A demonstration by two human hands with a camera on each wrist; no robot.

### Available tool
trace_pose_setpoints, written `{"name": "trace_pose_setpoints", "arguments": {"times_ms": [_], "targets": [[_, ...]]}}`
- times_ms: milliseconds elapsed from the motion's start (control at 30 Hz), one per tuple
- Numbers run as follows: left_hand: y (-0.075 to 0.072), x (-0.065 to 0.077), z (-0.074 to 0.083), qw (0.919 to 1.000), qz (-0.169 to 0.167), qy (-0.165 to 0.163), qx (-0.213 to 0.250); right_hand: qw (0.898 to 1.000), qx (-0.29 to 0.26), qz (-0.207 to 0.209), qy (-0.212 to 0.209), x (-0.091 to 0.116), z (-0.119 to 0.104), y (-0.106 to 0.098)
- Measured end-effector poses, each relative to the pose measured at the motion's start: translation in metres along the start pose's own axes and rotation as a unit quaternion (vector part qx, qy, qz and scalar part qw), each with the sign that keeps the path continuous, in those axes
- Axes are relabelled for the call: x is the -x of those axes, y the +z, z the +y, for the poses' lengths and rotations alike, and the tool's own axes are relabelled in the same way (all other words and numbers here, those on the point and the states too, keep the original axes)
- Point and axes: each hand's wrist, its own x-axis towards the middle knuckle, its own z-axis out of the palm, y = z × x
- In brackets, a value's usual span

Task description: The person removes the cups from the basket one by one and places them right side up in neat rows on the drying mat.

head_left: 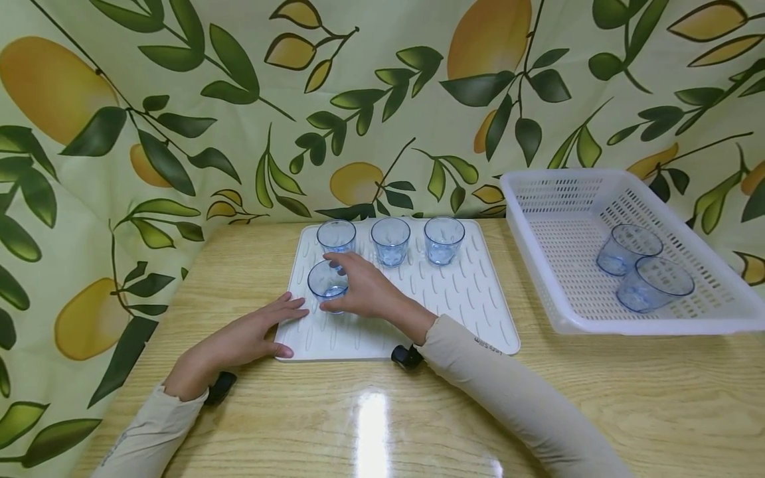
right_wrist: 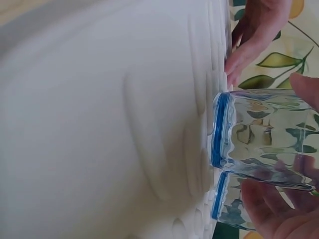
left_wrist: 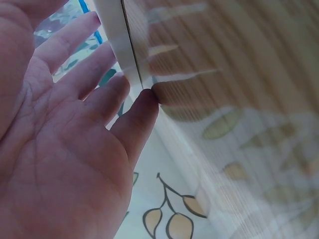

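Blue-tinted glass [head_left: 323, 285] upright at the left of the mat, pinched by the right hand [head_left: 372, 289]: thumb on one side, fingers on the other. Side grip presumably chosen to keep the base free; whether the base touches cannot be told

Left hand [head_left: 248, 337]: fingers nearly straight, slightly spread, on the mat's left margin, thumb at the near-left corner. Judged to be steadying it

White ribbed mat [head_left: 460, 312] flat on the tabletop [head_left: 269, 425]; ribs probably for drainage. Back row, mouths up: left glass [head_left: 337, 234], middle glass [head_left: 390, 242], right glass [head_left: 445, 240], gaps between, likely spaced for finger access

Room: tight on the left, with the mat edge, left hand and back-left glass all near. Widest bare stretch lies rightward, partly under the right forearm

Farther right, past a tabletop strip: white basket [head_left: 597, 326], its raised walls around two more glasses [head_left: 657, 285]. Patterned cloth [head_left: 358, 99] bounds the rear
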Motion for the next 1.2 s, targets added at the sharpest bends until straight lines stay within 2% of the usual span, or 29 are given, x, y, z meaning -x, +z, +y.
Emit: {"name": "trace_pose_setpoints", "arguments": {"times_ms": [333,567,867,1067,1200], "targets": [[-0.001,0.0,0.002,1.0,0.001,0.001,0.001,1.0,-0.011,-0.006,-0.007,0.003,0.001,-0.002],[-0.001,0.0,0.003,1.0,0.002,0.001,-0.001,0.999,-0.031,0.002,-0.008,0.01,0.007,-0.012],[-0.001,0.0,0.002,1.0,0.0,-0.003,0.003,0.997,-0.08,0.021,0.001,0.029,0.024,-0.027],[0.0,-0.001,0.002,1.0,0.002,0.004,0.003,0.996,-0.085,0.034,0.013,0.047,0.032,-0.037],[0.001,0.0,0.002,1.0,0.004,0.005,0.001,0.997,-0.07,0.041,0.016,0.06,0.036,-0.043]]}}
